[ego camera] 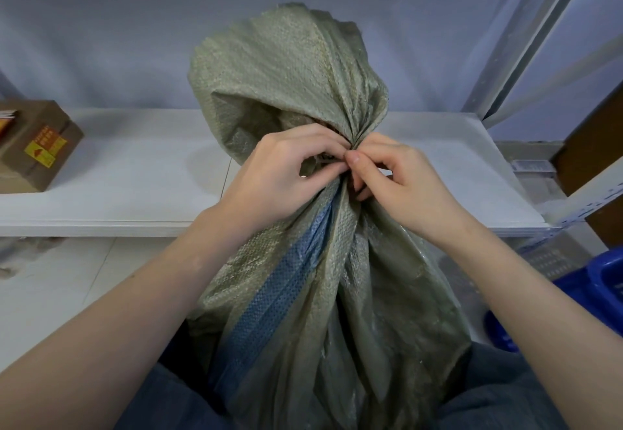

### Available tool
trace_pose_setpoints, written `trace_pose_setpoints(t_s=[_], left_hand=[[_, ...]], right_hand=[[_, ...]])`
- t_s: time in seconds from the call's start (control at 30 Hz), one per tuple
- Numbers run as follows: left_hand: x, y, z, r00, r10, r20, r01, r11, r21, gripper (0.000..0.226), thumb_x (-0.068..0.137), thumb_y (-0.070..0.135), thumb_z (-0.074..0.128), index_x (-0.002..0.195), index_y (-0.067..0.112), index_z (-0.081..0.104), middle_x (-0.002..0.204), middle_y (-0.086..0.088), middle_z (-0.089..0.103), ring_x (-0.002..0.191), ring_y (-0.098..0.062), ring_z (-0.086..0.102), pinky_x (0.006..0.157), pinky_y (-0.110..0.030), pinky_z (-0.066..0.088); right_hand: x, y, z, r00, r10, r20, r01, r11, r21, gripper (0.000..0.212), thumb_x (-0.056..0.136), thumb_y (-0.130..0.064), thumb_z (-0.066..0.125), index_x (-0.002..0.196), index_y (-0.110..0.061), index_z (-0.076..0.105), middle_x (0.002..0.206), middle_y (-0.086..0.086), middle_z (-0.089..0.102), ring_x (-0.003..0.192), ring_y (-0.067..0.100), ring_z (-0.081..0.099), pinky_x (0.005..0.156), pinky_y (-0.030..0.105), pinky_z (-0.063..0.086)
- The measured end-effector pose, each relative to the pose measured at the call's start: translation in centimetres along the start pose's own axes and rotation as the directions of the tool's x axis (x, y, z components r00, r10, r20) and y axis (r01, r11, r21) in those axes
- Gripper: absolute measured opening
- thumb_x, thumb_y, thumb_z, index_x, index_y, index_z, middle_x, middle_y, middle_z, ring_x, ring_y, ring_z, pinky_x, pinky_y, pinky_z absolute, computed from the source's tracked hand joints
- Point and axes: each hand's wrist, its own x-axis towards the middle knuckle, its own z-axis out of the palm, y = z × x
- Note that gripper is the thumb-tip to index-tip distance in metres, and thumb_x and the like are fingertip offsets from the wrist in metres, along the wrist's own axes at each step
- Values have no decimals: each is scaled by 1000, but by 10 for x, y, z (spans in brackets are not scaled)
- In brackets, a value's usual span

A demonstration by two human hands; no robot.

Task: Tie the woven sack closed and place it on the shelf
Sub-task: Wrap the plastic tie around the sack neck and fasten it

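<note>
Where its neck is gathered, the woven sack — olive-green, one blue stripe — stands between the person's knees, just before the white shelf. Left hand and right hand both pinch the bunched neck. Cardboard box on shelf at 9 o'clock; blue bin at 3 o'clock.

Both forearms are showing bare up to the frame edge, no sleeves, no watch or rings. Left hand & right hand are showing short, plain nails. Legs are wearing dark blue-grey jeans, denim creasing at both knees.
</note>
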Motion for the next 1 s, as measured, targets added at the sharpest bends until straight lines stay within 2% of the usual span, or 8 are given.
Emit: trace_pose_setpoints(t_s=[0.17, 0.3, 0.47, 0.53, 0.63, 0.73, 0.83, 1.0], left_hand=[[0, -5, -2, 999, 3, 53, -5, 999, 41, 9, 87, 15, 67, 89, 7, 70, 104, -2, 67, 97, -13, 64, 85, -35, 51], [1, -12, -7, 997, -18, 79, 12, 997, 79, 10, 86, 16, 66, 86, 6, 69, 108, -6, 63, 102, -14, 61, 87, -39, 51], [3, -7, -8, 997, -21, 77, 13, 994, 110, 10, 85, 16, 65, 86, 7, 68, 111, -6, 61, 102, -19, 62, 83, -42, 52], [3, -4, -8, 997, -12, 77, 2, 991, 131, 10, 85, 16, 64, 86, 6, 68, 112, -7, 61, 102, -21, 62, 82, -43, 53], [2, -2, -10, 997, 6, 77, -18, 989, 150, 11, 85, 15, 65, 86, 6, 69, 111, -8, 61, 103, -21, 62, 81, -43, 53], [2, -1, -10, 997, 12, 81, -24, 989, 149, 10, 85, 14, 65, 86, 5, 70, 111, -8, 61, 104, -19, 61, 83, -43, 53], [2, 2, -9, 996, 8, 83, -19, 992, 126, 9, 84, 10, 64, 88, 6, 71, 113, -8, 61, 105, -15, 60, 86, -42, 53], [1, 1, -8, 998, 19, 56, -26, 991, 133, 11, 85, 7, 63, 91, 5, 71, 112, -8, 61, 104, -11, 59, 90, -37, 51]], right_hand=[[2, -3, -5, 1000, -8, -12, 8, 1000, 16, 34, 91, -18, 51, 60, -12, 62, 77, -4, 51, 73, 16, 55, 71, 46, 51], [1, -6, -14, 999, 36, -37, -35, 999, 28, 38, 91, -11, 52, 54, -12, 56, 75, -4, 50, 72, 15, 54, 68, 26, 45], [0, -6, -22, 986, 108, -127, -103, 994, 46, 31, 81, -4, 53, 51, 2, 47, 71, 9, 49, 59, 6, 43, 55, 16, 34], [0, -7, -21, 985, 101, -137, -100, 995, 13, 31, 82, -10, 51, 54, 2, 46, 68, 17, 49, 55, 9, 40, 55, 21, 33], [0, -6, -18, 993, 97, -69, -99, 995, -25, 41, 82, -40, 48, 62, -5, 53, 68, 24, 54, 65, 33, 51, 65, 45, 46], [0, -7, -14, 997, 72, -10, -72, 997, -34, 52, 80, -58, 48, 64, -9, 54, 60, 16, 54, 60, 29, 51, 62, 45, 45], [2, -3, -6, 999, 44, 3, -44, 995, -95, 53, 84, -55, 50, 63, -7, 54, 55, 9, 49, 57, 21, 44, 56, 35, 35], [4, 0, 4, 1000, 3, 11, -1, 989, -147, 43, 93, -40, 46, 62, -11, 51, 56, 4, 51, 59, 17, 48, 59, 37, 38]])
